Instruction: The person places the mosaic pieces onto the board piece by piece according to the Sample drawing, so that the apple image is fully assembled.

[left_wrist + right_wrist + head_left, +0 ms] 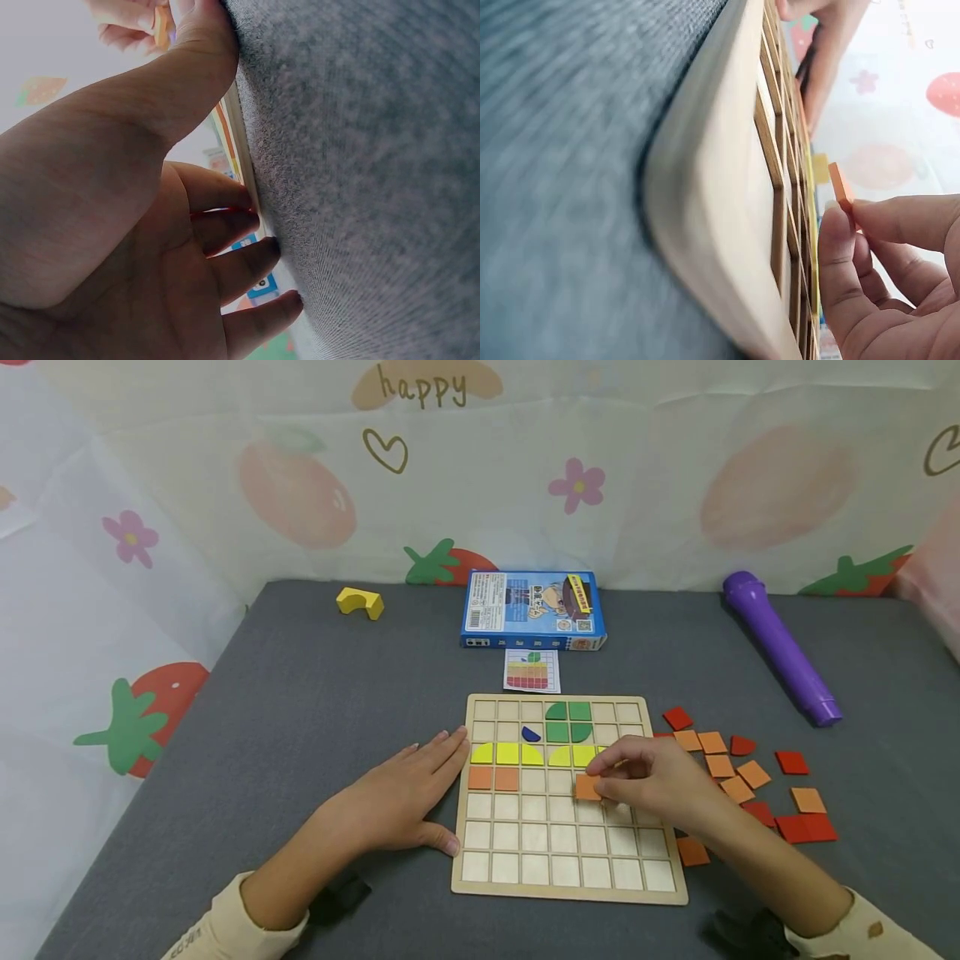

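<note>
A wooden grid board (570, 897) lies on the grey table, with green, yellow, blue and orange tiles set in its upper rows. Between thumb and fingers, my right hand (660, 777) pinches an orange square tile (587, 787) over the fourth row. The right wrist view shows this tile (840, 184) tilted and raised above the grid. Two orange tiles (493, 778) fill the left end of that row. My left hand (401, 793) rests flat on the table, its fingertips and thumb touching the board's left edge. Some of the yellow row is hidden behind my right hand.
Loose orange and red tiles (806, 828) are scattered right of the board. A small pattern card (532, 671) and a blue box (532, 610) lie behind it. A purple cylinder (783, 647) lies back right, and a yellow arched block (361, 602) back left.
</note>
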{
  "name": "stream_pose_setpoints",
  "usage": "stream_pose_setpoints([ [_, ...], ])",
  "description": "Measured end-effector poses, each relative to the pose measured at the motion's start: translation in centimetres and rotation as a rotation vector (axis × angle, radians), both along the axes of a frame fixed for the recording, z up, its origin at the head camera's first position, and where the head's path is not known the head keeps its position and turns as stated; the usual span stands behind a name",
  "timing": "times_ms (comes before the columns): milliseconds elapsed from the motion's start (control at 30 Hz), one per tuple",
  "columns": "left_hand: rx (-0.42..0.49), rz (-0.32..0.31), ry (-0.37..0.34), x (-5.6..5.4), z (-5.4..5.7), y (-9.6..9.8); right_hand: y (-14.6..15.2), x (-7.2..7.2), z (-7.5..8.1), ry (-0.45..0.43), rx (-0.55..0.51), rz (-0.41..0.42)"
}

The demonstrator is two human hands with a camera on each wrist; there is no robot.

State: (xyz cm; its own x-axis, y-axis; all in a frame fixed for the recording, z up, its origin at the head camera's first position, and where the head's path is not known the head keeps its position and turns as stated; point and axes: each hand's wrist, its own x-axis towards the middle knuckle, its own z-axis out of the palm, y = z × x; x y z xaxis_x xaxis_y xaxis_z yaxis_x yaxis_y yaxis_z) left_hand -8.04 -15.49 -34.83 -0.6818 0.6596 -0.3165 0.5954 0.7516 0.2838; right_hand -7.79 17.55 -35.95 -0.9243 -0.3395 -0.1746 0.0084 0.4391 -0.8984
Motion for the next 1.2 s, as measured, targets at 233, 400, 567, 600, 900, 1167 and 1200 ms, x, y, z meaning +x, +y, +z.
stream_pose_setpoints([
  [233,-0.005,0.004,-0.004,-0.1,-0.1,0.0,-1.6,-0.5,-0.1,0.021,0.0,0.013],
  [400,-0.002,0.007,-0.005,0.0,0.0,0.0,-2.6,-1.0,-0.3,0.038,-0.026,0.045],
  [567,-0.001,0.007,-0.003,0.0,0.1,0.0,-3.7,-1.3,-0.5,0.025,-0.023,0.056],
  [600,-0.001,0.006,-0.002,0.0,0.1,0.0,-3.9,-1.3,-0.5,0.02,-0.022,0.056],
  [900,-0.002,0.005,-0.012,0.0,0.1,0.1,-4.4,-0.9,-0.6,0.006,-0.058,0.069],
  [1167,-0.005,0.008,-0.006,0.0,0.1,0.1,-3.9,-0.3,-0.5,0.048,-0.065,0.132],
  [1200,-0.004,0.006,-0.007,0.0,0.0,0.1,-3.5,-0.3,-0.4,0.062,-0.064,0.147],
])
